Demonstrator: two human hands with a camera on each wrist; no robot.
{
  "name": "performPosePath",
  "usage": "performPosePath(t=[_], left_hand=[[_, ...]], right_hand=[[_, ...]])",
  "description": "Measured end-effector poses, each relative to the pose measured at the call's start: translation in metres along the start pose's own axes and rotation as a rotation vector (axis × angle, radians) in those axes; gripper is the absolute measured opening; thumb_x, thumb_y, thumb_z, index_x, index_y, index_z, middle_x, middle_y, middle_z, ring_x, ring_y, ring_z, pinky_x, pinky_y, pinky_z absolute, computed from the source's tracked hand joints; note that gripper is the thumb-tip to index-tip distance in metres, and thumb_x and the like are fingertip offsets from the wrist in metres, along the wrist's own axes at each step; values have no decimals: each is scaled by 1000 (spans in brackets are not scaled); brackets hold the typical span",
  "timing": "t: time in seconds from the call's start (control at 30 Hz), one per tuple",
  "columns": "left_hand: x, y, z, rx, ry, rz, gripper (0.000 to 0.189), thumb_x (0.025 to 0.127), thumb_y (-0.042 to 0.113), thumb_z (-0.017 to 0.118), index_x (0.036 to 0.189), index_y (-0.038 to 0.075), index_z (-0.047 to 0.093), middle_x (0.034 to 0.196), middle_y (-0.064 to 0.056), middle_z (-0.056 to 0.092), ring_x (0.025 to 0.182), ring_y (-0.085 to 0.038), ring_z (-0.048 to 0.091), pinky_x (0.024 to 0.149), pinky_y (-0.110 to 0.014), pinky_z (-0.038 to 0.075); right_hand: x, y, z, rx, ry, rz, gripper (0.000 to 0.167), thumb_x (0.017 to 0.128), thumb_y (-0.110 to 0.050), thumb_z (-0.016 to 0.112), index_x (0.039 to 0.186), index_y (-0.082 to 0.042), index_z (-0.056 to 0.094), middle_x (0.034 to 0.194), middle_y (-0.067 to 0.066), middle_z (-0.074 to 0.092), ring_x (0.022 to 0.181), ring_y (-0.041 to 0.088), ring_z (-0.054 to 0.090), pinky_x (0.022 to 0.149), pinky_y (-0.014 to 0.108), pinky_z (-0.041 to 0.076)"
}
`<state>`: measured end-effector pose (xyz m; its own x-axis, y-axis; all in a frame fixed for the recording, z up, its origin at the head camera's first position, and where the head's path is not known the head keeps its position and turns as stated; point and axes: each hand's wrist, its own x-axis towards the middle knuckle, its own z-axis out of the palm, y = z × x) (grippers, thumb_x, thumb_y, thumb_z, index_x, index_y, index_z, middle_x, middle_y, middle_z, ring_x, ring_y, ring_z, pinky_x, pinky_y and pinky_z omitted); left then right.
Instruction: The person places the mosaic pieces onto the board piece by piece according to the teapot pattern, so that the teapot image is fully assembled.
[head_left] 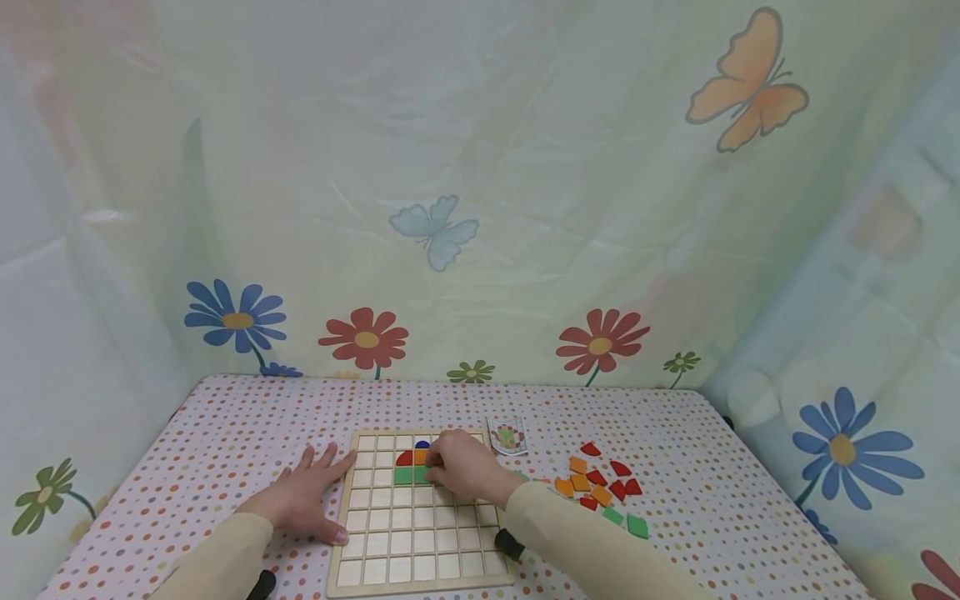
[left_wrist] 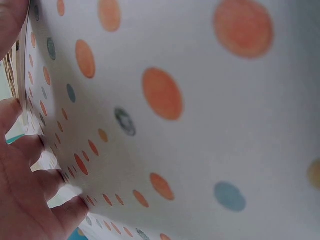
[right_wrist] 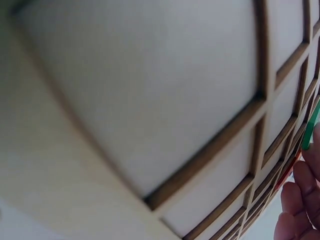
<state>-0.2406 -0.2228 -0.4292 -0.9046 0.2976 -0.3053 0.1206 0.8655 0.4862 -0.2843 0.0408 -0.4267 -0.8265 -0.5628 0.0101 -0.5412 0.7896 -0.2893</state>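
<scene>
My right hand (head_left: 467, 465) bends over the wooden grid board (head_left: 423, 593), its curled fingertips down at a small group of tiles. Among these are a red quarter-round tile (head_left: 405, 458), an orange square tile (head_left: 421, 457), a green tile (head_left: 406, 476) and a blue rounded tile (head_left: 422, 444). In the right wrist view, a red tile (right_wrist: 288, 172) shows at the pinching fingers, with a green tile (right_wrist: 311, 125) by them. The hand covers most of that red tile. With fingers spread, my left hand (head_left: 302, 493) rests on the table, thumb and index at the board's left edge.
A small picture card (head_left: 508, 437) lies beyond the board's far right corner. Loose red tiles (head_left: 619, 468), orange tiles (head_left: 579, 482) and green tiles (head_left: 637, 526) are scattered right of the board. The dotted tablecloth (head_left: 720, 500) reaches a patterned curtain (head_left: 510, 250) behind.
</scene>
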Motion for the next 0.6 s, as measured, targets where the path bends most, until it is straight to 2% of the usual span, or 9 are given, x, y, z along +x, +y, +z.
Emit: performPosePath(t=[0.23,0.37,0.5,0.6], left_hand=[[1,0,0,0,-2,-12,114,68,36,94,159,7,34,166,-34,17,150,-63,5,115,-81,12],[2,-1,1,6,0,-10,113,68,36,94,159,7,34,165,-34,17,150,-64,4,114,-81,12],[2,-2,2,8,-4,-8,112,68,36,94,159,7,34,165,-35,17,149,-64,4,114,-81,11],[2,-2,2,10,-5,-4,112,69,36,93,159,7,34,165,-35,17,149,-65,5,114,-82,12]], right_hand=[[0,-2,0,-29,24,-5,5,91,-20,79,89,-15,78,84,-7,65,77,5,54,73,22,51],[0,-2,-1,-29,13,-12,4,91,-19,79,91,-15,79,86,-7,66,79,4,56,73,22,51],[0,0,-4,43,-9,-1,5,93,-14,76,95,-12,79,91,-4,69,82,5,57,71,21,51],[-2,4,-11,106,5,5,8,94,-9,72,97,-10,80,94,-2,72,86,7,62,73,22,53]])
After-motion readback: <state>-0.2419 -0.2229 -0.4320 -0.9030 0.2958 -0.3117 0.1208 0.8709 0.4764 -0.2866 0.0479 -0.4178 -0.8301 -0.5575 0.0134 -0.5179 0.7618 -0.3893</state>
